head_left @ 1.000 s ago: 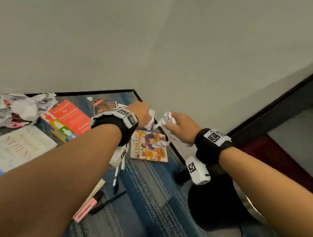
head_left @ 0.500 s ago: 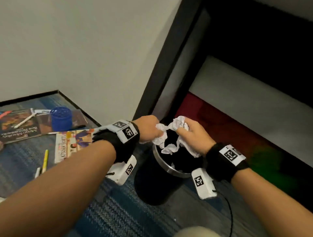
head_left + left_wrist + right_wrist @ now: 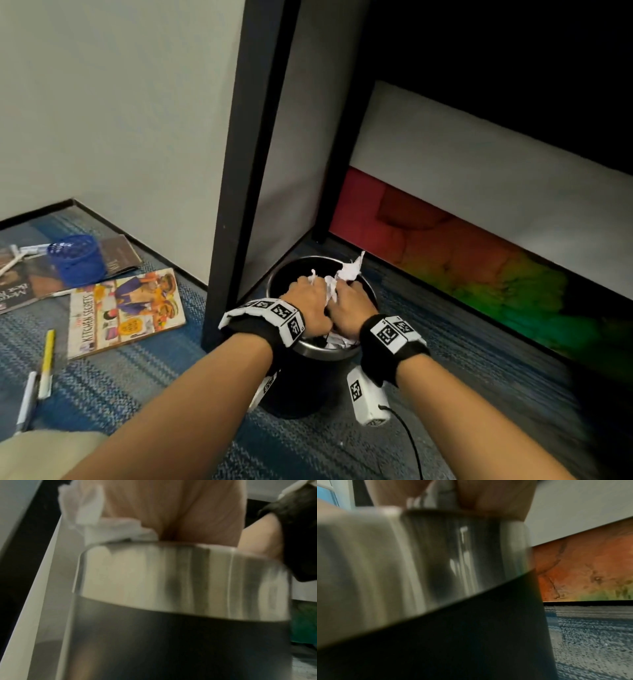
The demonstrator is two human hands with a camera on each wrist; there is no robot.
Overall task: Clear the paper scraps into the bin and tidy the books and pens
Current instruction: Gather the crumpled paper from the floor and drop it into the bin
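1. The bin (image 3: 310,346), black with a silver rim, stands on the carpet (image 3: 479,359) beside a dark post (image 3: 239,171).
2. A cookbook (image 3: 125,308) lies flat on the carpet left of the post, with another book (image 3: 20,284) beyond it under a blue cup (image 3: 73,258).
3. The left hand (image 3: 310,301) and right hand (image 3: 349,305) reach together into the bin's mouth, each grip clenched around crumpled paper scraps (image 3: 337,277).
4. A yellow pen (image 3: 47,363) and a white pen (image 3: 27,401) lie near the cookbook.
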